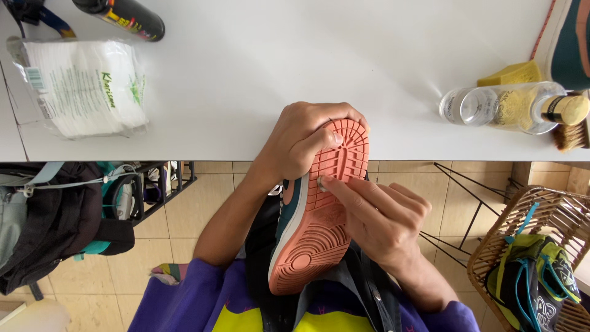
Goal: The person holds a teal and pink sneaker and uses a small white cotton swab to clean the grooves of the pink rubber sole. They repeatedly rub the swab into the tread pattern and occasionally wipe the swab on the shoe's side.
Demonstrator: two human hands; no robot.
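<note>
A sneaker (319, 215) with a salmon-orange ridged sole and teal side is held sole-up over my lap, its toe at the white table's edge. My left hand (301, 138) wraps around the toe end, thumb on the sole. My right hand (378, 218) rests against the middle of the sole, its fingertips pinching something small and pale at the tread; I cannot tell what it is.
On the white table (246, 74) lie a plastic pack of white wipes (83, 83), a dark spray can (126, 15), a clear bottle on its side (510, 107), a yellow sponge (510, 74) and a brush (568, 138). A wicker basket (528, 246) of shoes stands right; bags hang left.
</note>
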